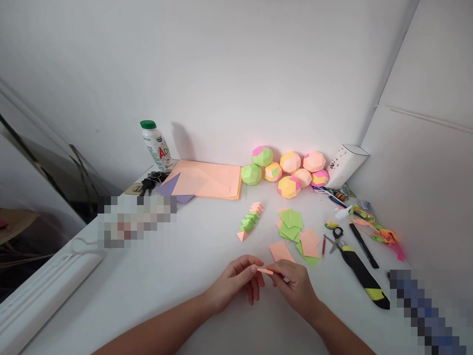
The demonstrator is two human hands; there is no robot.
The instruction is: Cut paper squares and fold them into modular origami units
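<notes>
A small folded peach paper (265,271) is pinched between two bare hands just above the near part of a white table (177,266). The left hand (238,281) is closed at the fingertips on one end of the strip, thumb against forefinger, with the remaining fingers curled beneath. The right hand (293,288) is closed on the other end in the same manner, its knuckles turned towards the camera. How tightly the paper is gripped cannot be told.

Just beyond the hands, a loose peach square (281,250) is seen lying flat on the table. A spread of green and peach squares (295,227) is laid out to its right, and a short row of folded units (250,222) is lined up to its left. Against the wall, a cluster of paper balls (288,170) in pink, green, yellow and peach is gathered beside a white carton (345,165). A stack of peach sheets (207,178) is placed further left, near a bottle with a green cap (157,145). Scissors (334,239), a black pen (364,239) and a black-and-yellow cutter (364,276) are set down at the right, well apart from the hands.
</notes>
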